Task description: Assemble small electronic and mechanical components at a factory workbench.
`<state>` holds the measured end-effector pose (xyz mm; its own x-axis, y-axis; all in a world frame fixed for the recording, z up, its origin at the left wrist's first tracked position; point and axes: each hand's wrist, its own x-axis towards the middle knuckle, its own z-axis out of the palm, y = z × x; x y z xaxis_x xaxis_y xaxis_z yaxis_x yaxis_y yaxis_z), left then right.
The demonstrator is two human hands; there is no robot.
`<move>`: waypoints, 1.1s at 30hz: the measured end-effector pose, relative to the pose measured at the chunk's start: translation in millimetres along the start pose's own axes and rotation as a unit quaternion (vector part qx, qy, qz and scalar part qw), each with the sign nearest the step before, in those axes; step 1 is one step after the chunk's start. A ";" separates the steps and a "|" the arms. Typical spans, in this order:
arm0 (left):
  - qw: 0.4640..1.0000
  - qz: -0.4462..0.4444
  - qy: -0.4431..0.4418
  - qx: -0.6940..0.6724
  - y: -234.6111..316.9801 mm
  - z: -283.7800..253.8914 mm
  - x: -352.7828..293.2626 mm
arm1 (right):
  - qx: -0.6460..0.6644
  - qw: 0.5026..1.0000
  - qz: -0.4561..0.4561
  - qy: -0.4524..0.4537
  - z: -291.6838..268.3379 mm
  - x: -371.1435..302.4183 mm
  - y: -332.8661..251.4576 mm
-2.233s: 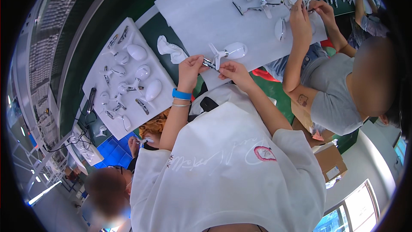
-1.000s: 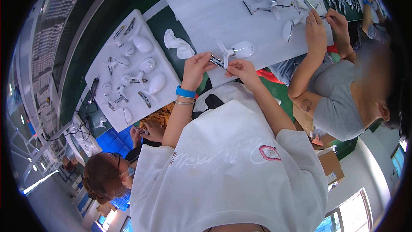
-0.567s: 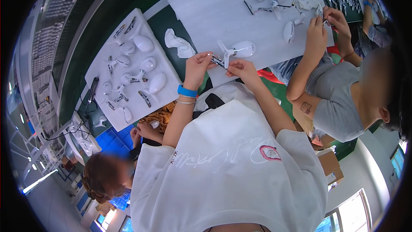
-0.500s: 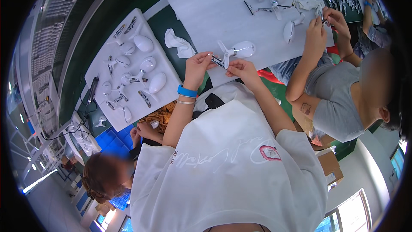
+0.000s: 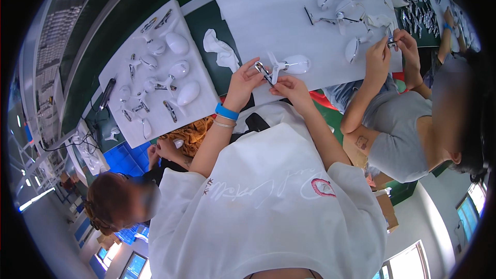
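My left hand [image 5: 245,83] is closed, its fingertips pinching the upper end of a small chrome clip-like part [image 5: 262,69] with an open, looped end. My right hand [image 5: 292,92] pinches the lower end of that same part, so both hands hold it just over the front edge of the foam-covered table. Right behind my fingers is a white branched plastic piece [image 5: 278,65] with a glossy oval head [image 5: 297,64]. Whether the chrome part is joined to it cannot be made out.
A white foam board [image 5: 160,26] on the left holds several white oval-headed pieces and chrome parts. A crumpled white cloth [image 5: 221,51] lies between the board and the white sheet [image 5: 258,15]. One co-worker's hands [image 5: 380,59] work at right; another person sits at lower left.
The chrome part has turned between my fingers, and its looped end now shows. My left fingers have shifted along it. The whole view has moved slightly.
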<state>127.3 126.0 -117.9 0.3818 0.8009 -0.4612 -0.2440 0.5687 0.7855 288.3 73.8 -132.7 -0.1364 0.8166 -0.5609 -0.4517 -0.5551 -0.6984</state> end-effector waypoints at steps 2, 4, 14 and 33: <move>1.000 -0.005 0.005 0.002 2.7 1.8 -0.6 | -0.040 0.999 0.007 0.007 -4.3 -0.3 2.1; 1.000 -0.010 0.012 0.003 2.5 1.2 -1.2 | -0.079 0.997 0.014 0.012 -7.9 -3.4 -0.5; 1.000 -0.008 0.017 0.004 2.0 1.5 0.3 | -0.615 0.689 -0.355 0.146 -18.3 -3.5 -46.0; 0.999 0.008 0.038 -0.015 -18.9 -7.2 -0.1 | -0.737 0.604 -0.300 0.045 -14.7 6.1 -71.7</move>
<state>125.5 116.5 -135.6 0.3082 0.8217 -0.4793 -0.2767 0.5595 0.7813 332.8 116.3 -92.5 -0.2592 0.9657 0.0137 0.8889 0.2440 -0.3877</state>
